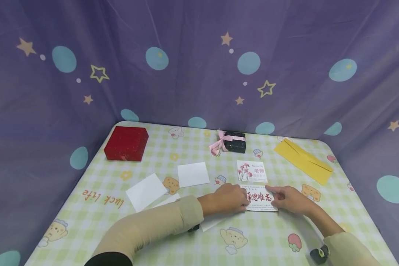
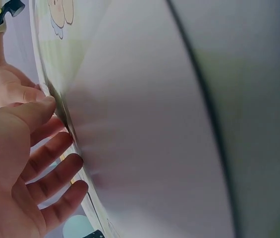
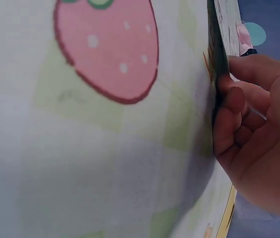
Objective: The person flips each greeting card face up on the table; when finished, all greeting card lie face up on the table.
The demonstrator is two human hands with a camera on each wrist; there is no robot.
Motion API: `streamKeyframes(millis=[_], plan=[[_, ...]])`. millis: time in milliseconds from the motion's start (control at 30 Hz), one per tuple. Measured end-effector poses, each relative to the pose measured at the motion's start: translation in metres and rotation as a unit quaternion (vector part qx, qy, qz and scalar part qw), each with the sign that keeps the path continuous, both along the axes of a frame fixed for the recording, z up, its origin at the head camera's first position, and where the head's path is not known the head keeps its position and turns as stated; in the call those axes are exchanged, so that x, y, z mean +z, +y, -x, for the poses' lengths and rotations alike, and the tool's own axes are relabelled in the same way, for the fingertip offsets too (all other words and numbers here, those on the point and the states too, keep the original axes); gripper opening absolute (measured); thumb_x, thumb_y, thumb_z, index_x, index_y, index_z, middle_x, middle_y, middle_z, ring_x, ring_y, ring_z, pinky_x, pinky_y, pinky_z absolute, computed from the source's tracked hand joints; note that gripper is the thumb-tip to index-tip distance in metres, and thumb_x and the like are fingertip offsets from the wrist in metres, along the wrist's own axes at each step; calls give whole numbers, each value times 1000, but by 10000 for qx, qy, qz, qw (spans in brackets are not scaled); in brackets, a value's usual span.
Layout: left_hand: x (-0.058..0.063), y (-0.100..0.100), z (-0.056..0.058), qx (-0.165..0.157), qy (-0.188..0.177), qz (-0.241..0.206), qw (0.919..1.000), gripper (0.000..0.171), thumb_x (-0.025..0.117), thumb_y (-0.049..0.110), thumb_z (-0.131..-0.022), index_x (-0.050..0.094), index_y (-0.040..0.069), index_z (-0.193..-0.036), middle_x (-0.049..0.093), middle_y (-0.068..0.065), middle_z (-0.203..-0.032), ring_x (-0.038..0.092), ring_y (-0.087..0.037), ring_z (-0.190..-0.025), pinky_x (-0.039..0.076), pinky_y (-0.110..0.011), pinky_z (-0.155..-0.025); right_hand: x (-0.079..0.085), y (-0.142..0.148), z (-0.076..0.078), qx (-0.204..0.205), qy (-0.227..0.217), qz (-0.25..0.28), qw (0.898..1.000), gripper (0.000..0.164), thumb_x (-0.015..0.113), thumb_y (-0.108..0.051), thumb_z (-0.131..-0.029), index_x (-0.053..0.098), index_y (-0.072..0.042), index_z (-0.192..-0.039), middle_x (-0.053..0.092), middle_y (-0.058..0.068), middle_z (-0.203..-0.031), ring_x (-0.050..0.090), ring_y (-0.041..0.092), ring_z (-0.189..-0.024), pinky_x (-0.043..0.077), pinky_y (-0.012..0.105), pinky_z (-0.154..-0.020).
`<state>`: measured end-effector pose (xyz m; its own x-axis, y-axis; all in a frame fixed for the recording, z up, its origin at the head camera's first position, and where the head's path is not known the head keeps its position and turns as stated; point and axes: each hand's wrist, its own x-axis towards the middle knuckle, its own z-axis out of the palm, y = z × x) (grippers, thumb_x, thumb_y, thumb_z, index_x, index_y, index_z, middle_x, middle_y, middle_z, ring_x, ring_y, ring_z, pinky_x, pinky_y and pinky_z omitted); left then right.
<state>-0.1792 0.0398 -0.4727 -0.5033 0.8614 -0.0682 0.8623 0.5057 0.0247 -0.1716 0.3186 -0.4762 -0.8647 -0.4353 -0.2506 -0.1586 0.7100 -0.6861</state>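
A white greeting card with large red Chinese characters lies between my two hands, its lower edge slightly bowed. My left hand holds the card's left end and covers part of the lettering. In the left wrist view, the thumb of this hand meets a thin edge while the other fingers spread below it. At the right end, my right hand pinches the card's edge between thumb and fingers. The right wrist view shows this hand with its lower fingers curled near the tablecloth. Just above lies a second card with red flowers.
Several blank white cards lie to the left, some partly under my left arm. Toward the back stand a red box and a black box with a pink ribbon. A yellow envelope lies at the right on the checked tablecloth.
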Motion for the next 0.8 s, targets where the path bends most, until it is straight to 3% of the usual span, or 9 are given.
streamKeyframes(millis=[200, 567, 700, 800], plan=[[0, 0, -2, -36, 180, -17, 9998, 20, 59, 35, -102, 77, 34, -112, 69, 10, -95, 58, -5, -79, 43, -19, -61, -2, 1, 0, -76, 39, -119, 9999, 60, 74, -16, -90, 55, 0, -144, 58, -4, -68, 41, 1, -51, 38, 20, -48], [2, -2, -1, 12, -28, 34, 10000, 24, 56, 32, -104, 74, 32, -120, 70, 9, -104, 62, -7, -89, 49, -21, -71, -2, 1, 2, -104, 0, -94, 9999, 58, 73, -17, -91, 55, -1, -144, 59, -2, -70, 41, 2, -53, 38, 20, -49], [2, -8, 3, -80, -171, -73, 9998, 26, 58, 30, -103, 70, 32, -126, 69, 10, -109, 64, -7, -95, 51, -20, -77, 1, 5, 5, 104, -130, -92, 9998, 56, 70, -18, -94, 54, -3, -146, 61, -1, -73, 42, 2, -53, 39, 21, -50], [6, -19, 8, 54, -230, -206, 9995, 29, 60, 30, -102, 68, 31, -130, 70, 10, -115, 66, -7, -102, 53, -22, -81, 6, 7, 9, 288, -131, 2, 9995, 54, 66, -17, -97, 52, -4, -148, 60, -1, -74, 43, 2, -54, 40, 21, -50]])
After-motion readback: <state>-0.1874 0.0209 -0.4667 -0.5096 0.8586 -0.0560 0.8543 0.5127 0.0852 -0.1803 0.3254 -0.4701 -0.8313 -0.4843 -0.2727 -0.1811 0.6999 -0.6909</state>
